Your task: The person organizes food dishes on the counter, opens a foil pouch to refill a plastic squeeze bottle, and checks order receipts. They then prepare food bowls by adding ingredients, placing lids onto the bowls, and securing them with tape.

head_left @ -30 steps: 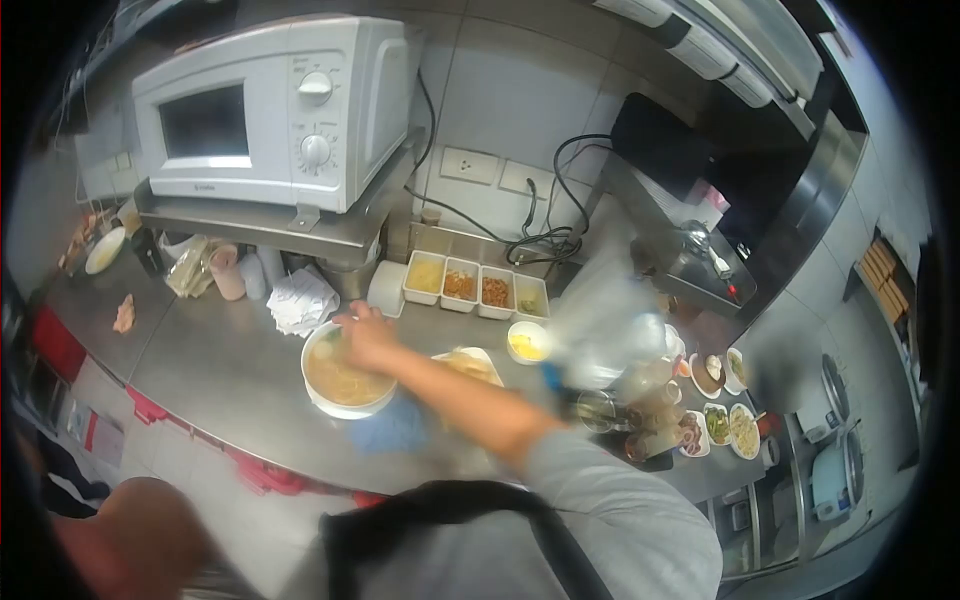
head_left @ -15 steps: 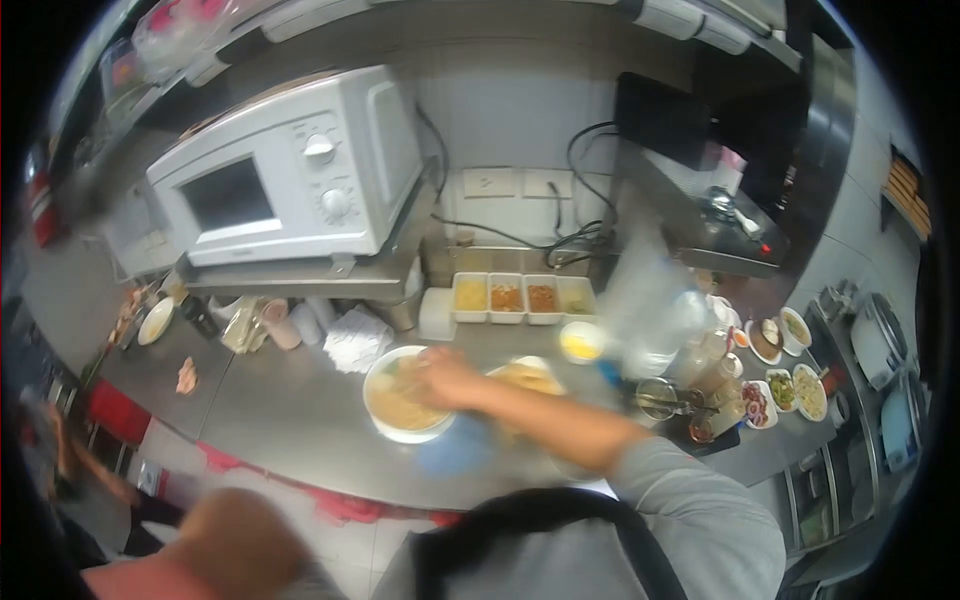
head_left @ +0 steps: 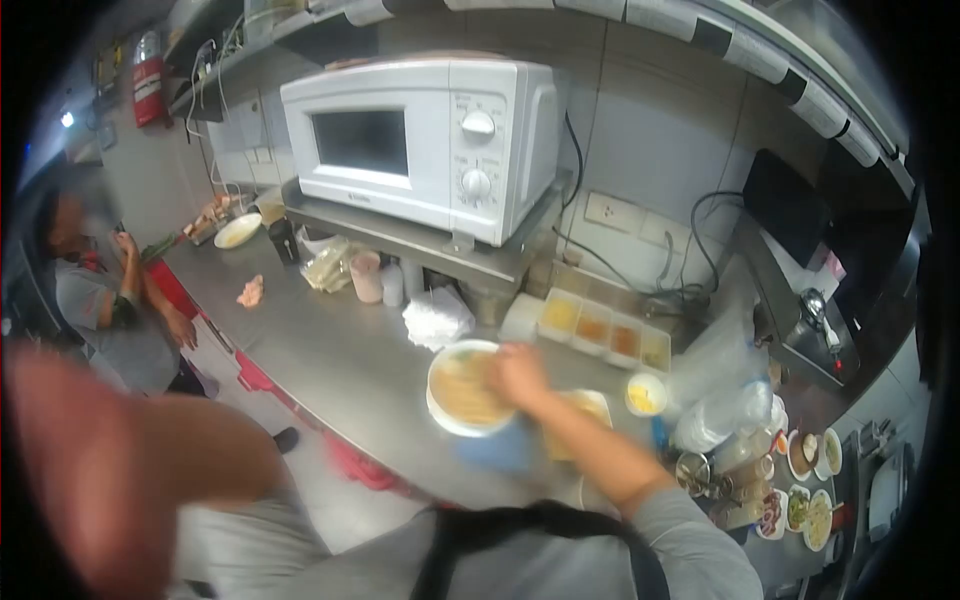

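Note:
My right hand (head_left: 518, 376) is at the right side of a white bowl (head_left: 436, 412), its fingers drawn together over the rim and the food. What they hold, if anything, is hidden. The bowl contains pale brown food (head_left: 465, 390) that looks like noodles or broth, with a bit of green. Under the bowl's lower right shows something blue (head_left: 492, 447), blurred. My left hand (head_left: 85, 450) is raised at the far left, away from the counter, and so smeared by motion that its fingers cannot be read.
A white microwave (head_left: 420, 150) stands on a shelf above the counter (head_left: 330, 345). Behind the bowl are crumpled white paper (head_left: 437, 318) and a row of seasoning tubs (head_left: 592, 328). A yellow-filled cup (head_left: 645, 394), bottles and food dishes stand right. Another person (head_left: 115, 300) is at the left.
The view has turned left, so the bowl and counter sit further right. My right hand stays at the bowl's right side. My left arm has risen at the left, and the other person shows more.

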A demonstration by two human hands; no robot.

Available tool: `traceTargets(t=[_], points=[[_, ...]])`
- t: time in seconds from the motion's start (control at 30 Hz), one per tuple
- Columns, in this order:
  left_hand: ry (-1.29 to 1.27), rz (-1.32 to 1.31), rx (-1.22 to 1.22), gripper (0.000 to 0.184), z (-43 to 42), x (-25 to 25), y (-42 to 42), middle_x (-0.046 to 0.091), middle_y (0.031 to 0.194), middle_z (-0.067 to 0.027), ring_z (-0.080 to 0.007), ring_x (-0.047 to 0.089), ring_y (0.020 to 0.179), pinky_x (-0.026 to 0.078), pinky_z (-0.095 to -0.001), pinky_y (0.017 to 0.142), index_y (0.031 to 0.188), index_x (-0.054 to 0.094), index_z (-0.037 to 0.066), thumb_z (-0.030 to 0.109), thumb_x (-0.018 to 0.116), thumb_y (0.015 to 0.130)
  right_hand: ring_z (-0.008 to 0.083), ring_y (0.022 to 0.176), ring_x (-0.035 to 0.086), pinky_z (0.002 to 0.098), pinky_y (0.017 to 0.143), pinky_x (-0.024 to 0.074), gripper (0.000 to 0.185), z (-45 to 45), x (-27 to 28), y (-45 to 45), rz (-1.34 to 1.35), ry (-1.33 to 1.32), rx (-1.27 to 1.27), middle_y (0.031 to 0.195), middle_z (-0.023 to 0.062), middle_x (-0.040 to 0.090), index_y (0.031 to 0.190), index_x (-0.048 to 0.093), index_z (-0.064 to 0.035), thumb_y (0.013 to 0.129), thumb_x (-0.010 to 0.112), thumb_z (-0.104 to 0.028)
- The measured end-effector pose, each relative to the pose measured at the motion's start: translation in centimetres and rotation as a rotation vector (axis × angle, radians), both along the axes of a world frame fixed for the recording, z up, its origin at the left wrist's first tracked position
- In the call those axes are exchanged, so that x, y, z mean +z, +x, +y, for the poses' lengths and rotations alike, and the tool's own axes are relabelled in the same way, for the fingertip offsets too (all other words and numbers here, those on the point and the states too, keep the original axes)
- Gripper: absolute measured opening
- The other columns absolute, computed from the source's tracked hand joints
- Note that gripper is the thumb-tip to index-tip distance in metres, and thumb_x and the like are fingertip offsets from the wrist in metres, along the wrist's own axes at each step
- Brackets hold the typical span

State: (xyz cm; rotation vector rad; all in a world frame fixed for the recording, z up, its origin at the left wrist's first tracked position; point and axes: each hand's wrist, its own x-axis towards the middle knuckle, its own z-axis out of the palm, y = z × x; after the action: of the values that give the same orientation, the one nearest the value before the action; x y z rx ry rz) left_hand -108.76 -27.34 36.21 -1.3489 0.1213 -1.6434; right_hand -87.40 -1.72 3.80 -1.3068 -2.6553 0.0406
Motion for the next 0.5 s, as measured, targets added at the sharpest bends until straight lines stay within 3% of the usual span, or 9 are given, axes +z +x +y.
traceTargets(t=[0.1,0.13,0.17,0.2,0.23,0.3,0.4,0.5], points=[[-0.339,-0.101,0.125,0.041,6.6,3.7,-1.9,0.062,0.104,-0.0124,-0.0189,0.060,0.094,0.048,-0.0311,0.079,0.121,0.054,0.000,0.001,0.053,0.080,0.0274,0.111,0.046,0.0443,0.091,0.0354,0.025,0.1,-1.3,-0.1,0.297,0.102,0.080,0.119,0.0096,0.052,0.099,0.068,-0.0154,0.075,0.057,-0.015],[-0.500,-0.084,0.186,0.040,9.7,5.0,-2.0,0.063,0.103,-0.0122,-0.0186,0.061,0.093,0.048,-0.0307,0.079,0.120,0.055,0.000,0.000,0.053,0.080,0.0298,0.113,0.045,0.0447,0.092,0.0346,0.035,-0.5,-0.4,0.0,0.267,0.126,0.096,0.121,0.0110,0.050,0.106,0.065,-0.0160,0.073,0.057,-0.009],[-0.703,0.004,0.234,0.035,12.7,6.0,-1.9,0.060,0.114,-0.0048,-0.0148,0.053,0.106,0.040,-0.0287,0.091,0.118,0.058,0.006,0.002,0.045,0.085,0.0304,0.114,0.044,0.0448,0.092,0.0345,0.037,-0.7,0.3,0.1,0.300,0.096,0.123,0.121,0.0112,0.050,0.107,0.064,-0.0162,0.072,0.058,-0.008],[-0.872,0.029,0.330,0.041,15.7,6.8,-2.2,0.058,0.119,-0.0061,-0.0181,0.052,0.110,0.040,-0.0303,0.094,0.120,0.056,0.008,-0.001,0.045,0.082,0.0309,0.115,0.044,0.0450,0.092,0.0343,0.039,-0.9,0.8,0.3,0.331,0.063,0.147,0.121,0.0115,0.049,0.109,0.064,-0.0164,0.071,0.059,-0.008],[-0.999,0.063,0.293,0.041,18.5,7.7,-1.2,0.052,0.122,-0.0207,-0.0359,0.050,0.113,0.042,-0.0344,0.095,0.116,0.053,0.000,-0.007,0.045,0.077,0.0315,0.115,0.043,0.0451,0.093,0.0341,0.042,-1.1,1.4,0.6,0.361,0.026,0.171,0.121,0.0118,0.049,0.111,0.063,-0.0165,0.070,0.059,-0.007],[-0.841,0.117,0.458,0.048,24.7,9.4,-1.6,0.053,0.125,-0.0094,-0.0243,0.051,0.114,0.040,-0.0325,0.096,0.122,0.055,0.010,-0.003,0.046,0.077,0.0305,0.116,0.043,0.0451,0.094,0.0336,0.040,-1.6,3.0,1.9,0.298,0.008,0.246,0.121,0.0108,0.050,0.112,0.063,-0.0169,0.072,0.063,-0.011],[-0.815,0.123,0.510,0.054,30.1,10.9,-0.7,0.047,0.126,-0.0212,-0.0363,0.046,0.117,0.039,-0.0367,0.099,0.120,0.051,-0.001,-0.012,0.042,0.068,0.0297,0.115,0.044,0.0447,0.095,0.0339,0.038,-2.1,5.6,4.5,0.262,-0.004,0.277,0.119,0.0097,0.052,0.111,0.063,-0.0165,0.073,0.066,-0.015],[-0.758,0.135,0.495,0.059,32.8,11.2,0.1,0.047,0.126,-0.0218,-0.0375,0.046,0.117,0.037,-0.0374,0.101,0.122,0.050,0.000,-0.013,0.039,0.065,0.0296,0.110,0.049,0.0427,0.093,0.0370,0.037,-1.4,7.1,8.7,0.290,0.009,0.241,0.114,0.0092,0.056,0.109,0.064,-0.0154,0.072,0.070,-0.019]])
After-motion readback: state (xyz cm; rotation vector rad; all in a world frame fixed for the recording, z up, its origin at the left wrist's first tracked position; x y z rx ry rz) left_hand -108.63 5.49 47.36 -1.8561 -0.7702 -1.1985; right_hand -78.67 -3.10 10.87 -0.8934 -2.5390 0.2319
